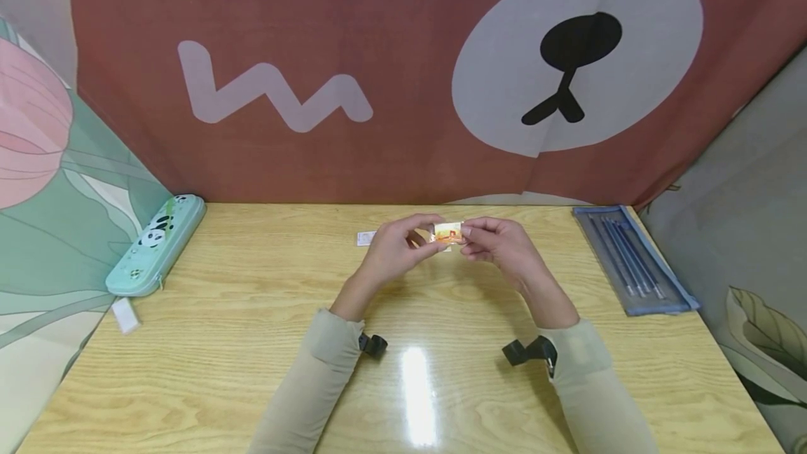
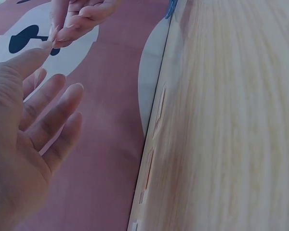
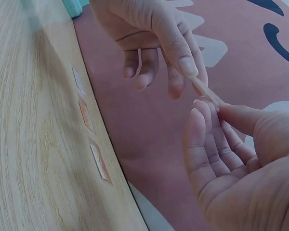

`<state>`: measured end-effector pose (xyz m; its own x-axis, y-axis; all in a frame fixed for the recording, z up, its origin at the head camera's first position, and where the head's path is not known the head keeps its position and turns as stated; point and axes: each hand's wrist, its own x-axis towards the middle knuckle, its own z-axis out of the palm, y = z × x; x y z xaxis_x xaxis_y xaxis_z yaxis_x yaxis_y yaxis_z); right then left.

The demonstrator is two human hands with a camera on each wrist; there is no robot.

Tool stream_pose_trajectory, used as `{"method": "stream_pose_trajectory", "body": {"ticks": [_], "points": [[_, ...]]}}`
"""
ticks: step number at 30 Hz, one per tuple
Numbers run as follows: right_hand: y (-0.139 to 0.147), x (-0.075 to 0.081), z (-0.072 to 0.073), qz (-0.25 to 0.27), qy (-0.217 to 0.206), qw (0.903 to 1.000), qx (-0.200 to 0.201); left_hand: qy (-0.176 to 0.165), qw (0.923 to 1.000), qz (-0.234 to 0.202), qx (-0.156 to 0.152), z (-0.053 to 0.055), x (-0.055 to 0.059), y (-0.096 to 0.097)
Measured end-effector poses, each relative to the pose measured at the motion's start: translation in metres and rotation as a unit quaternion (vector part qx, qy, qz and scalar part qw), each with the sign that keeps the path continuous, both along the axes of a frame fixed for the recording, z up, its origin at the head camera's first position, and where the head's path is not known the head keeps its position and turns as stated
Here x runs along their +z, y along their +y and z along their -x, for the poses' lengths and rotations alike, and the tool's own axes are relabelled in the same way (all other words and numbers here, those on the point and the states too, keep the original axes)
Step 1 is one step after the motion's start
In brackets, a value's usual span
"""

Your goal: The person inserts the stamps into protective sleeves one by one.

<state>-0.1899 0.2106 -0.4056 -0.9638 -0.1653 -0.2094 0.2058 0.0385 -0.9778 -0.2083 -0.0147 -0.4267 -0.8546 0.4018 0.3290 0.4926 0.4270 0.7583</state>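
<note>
Above the far part of the table, a small flat orange-and-white printed packet (image 1: 448,232) with shiny edges is held between both hands. My left hand (image 1: 394,247) pinches its left end between thumb and index finger; the other left fingers spread loosely in the left wrist view. At the opposite end, my right hand (image 1: 504,247) grips it with thumb and fingertips. Seen from the right wrist, the packet (image 3: 208,91) is thin and nearly edge-on. Below the hands, several small flat pieces lie in a row, including a whitish one (image 1: 365,238) and an orange-marked one (image 3: 100,162).
A mint panda pencil case (image 1: 157,244) lies at the table's left edge, with a white tag (image 1: 125,315) beside it. On the right is a blue-edged mesh pouch (image 1: 633,261) holding several pencils. A brown printed cloth (image 1: 403,153) hangs behind the wooden table (image 1: 221,370).
</note>
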Motion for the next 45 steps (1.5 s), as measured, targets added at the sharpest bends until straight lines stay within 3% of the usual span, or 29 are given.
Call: {"method": "stream_pose_trajectory", "body": {"ticks": [31,45], "points": [[0.005,-0.001,0.002,-0.025,0.005,0.9995,-0.018,0.016,0.9993,0.034,-0.005,0.002,-0.001,0.000],[0.048,-0.026,0.020,-0.030,-0.029,0.9967,-0.069,-0.016,0.9992,0.035,0.010,0.002,-0.003,-0.005]]}}
